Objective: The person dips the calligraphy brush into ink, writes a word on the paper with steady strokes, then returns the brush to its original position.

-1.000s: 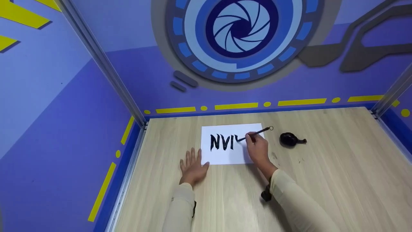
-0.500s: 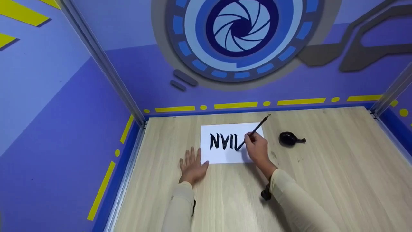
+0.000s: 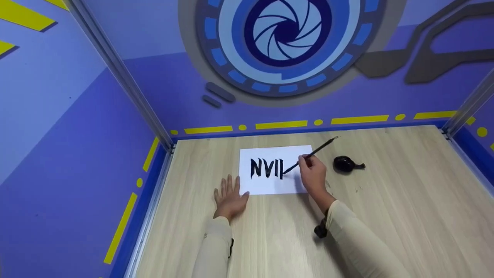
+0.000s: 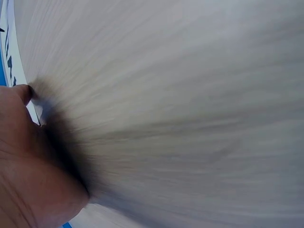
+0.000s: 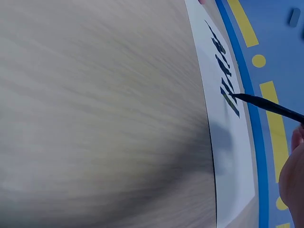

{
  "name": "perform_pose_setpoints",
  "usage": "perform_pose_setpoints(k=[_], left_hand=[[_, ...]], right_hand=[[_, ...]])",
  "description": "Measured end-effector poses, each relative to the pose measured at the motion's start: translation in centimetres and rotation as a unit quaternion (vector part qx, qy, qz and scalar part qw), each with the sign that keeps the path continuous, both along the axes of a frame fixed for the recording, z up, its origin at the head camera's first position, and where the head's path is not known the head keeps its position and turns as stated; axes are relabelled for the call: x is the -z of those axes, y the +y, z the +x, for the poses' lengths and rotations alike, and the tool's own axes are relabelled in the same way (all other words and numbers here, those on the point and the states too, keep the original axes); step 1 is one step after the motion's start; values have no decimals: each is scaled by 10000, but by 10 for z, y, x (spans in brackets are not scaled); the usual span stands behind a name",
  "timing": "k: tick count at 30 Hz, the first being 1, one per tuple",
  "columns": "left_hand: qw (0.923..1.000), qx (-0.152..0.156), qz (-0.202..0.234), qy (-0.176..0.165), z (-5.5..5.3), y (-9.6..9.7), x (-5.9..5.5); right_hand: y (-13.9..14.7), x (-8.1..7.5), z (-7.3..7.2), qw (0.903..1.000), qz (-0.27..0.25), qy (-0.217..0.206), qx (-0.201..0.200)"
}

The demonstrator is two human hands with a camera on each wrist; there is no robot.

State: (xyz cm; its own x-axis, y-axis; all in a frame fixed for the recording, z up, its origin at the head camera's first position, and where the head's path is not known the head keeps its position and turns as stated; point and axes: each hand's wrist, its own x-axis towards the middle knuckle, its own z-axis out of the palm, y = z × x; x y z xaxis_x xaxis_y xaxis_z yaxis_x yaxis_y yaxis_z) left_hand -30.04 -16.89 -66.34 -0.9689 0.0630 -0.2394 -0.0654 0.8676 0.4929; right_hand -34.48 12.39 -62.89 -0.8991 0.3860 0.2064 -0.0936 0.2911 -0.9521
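Our left hand: fingers straight, spread flat on the wooden table, thumb touching the paper's near left corner. Our right hand: fingers pinching the brush, tip on the sheet beside black letters. Ink dish just right. Purple walls beyond.
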Motion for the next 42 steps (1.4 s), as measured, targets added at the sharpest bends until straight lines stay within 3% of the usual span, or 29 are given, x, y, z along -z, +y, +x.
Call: perform_pose_setpoints(k=[10, 19, 23, 27, 35, 42], left_hand=[[9998, -106, -44, -130, -1, 0, 3], [10000, -31, 80, -39, 3, 1, -11], [9999, -17, 143, -45, 2, 0, -8], [10000, -13, -21, -54, -1, -1, 1], [9998, -1, -214, -60, -6, -2, 7], [9999, -2, -123, -55, -3, 0, 3]], right_hand=[[1, 4, 0, 9997, 213, -31, 87], [-1, 4, -2, 9996, 248, -97, -22], [-2, 4, -4, 9995, 299, 15, -61], [-3, 3, -5, 9997, 227, 53, -104], [-6, -2, -6, 9998, 91, -25, -189], [-6, 1, -6, 9985, 494, -49, -232]])
